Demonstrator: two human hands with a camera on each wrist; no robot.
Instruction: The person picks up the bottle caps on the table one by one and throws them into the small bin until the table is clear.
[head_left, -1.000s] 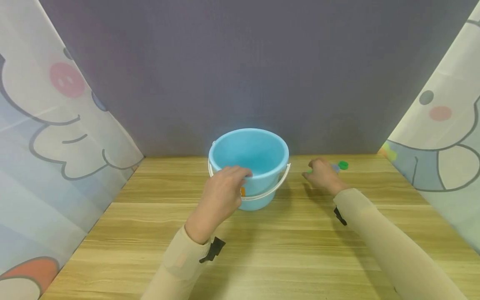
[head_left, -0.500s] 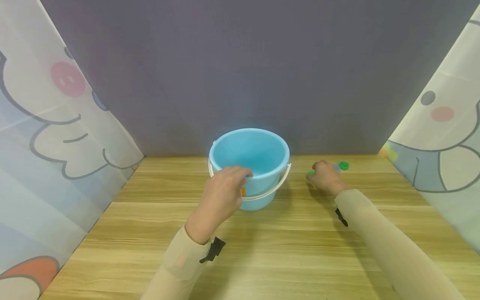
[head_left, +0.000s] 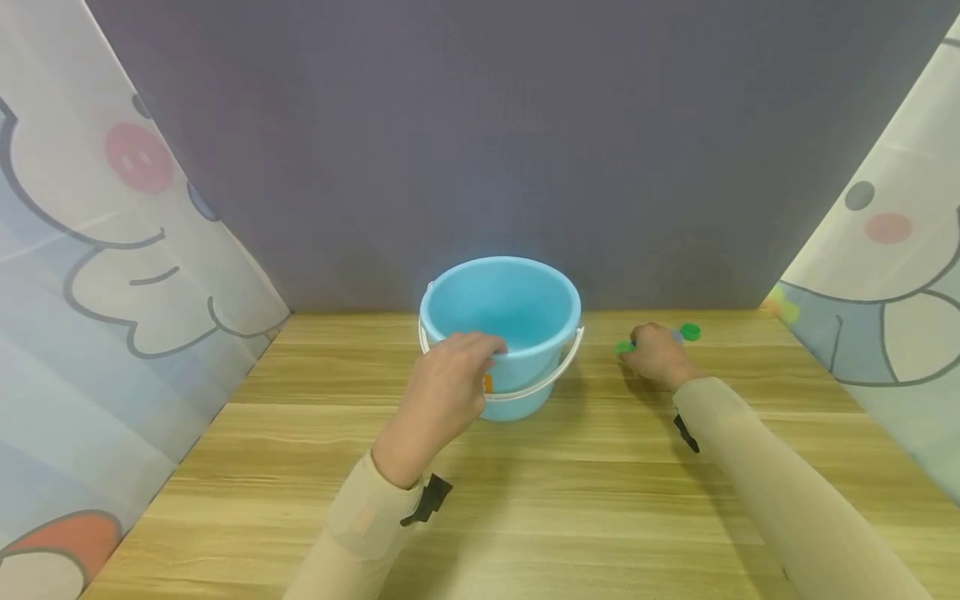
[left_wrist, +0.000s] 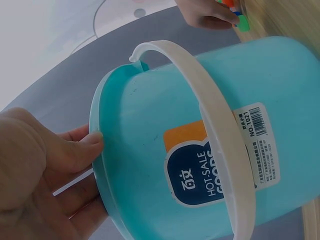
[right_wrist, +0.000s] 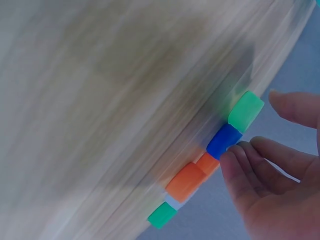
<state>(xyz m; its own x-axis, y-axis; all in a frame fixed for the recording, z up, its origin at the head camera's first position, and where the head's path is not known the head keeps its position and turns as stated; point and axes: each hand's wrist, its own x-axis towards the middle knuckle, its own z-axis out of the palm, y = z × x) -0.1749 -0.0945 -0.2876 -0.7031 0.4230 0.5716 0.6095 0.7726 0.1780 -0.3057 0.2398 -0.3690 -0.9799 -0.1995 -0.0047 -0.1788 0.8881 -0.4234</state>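
Left hand (head_left: pixel 450 379) has its grip on the near rim of the blue bucket (head_left: pixel 528 371), thumb outside, fingers over the inner side; bucket upright on the tabletop (head_left: pixel 570 517), wall below the grip. White handle (left_wrist: pixel 222 140) hangs down across the front, over the label. Right hand (head_left: pixel 656 354) off to the bucket's right, grip loose, thumb well apart from fingers, nothing pinched. Row of blocks on the tabletop just beside its fingertips: light green block (right_wrist: pixel 246 111) near the thumb-finger gap, blue block (right_wrist: pixel 224 141) right at the fingertips, contact unclear, then orange block (right_wrist: pixel 186 181) and, at the far end from the thumb, dark green block (right_wrist: pixel 162 215). Light green end points toward the bucket.
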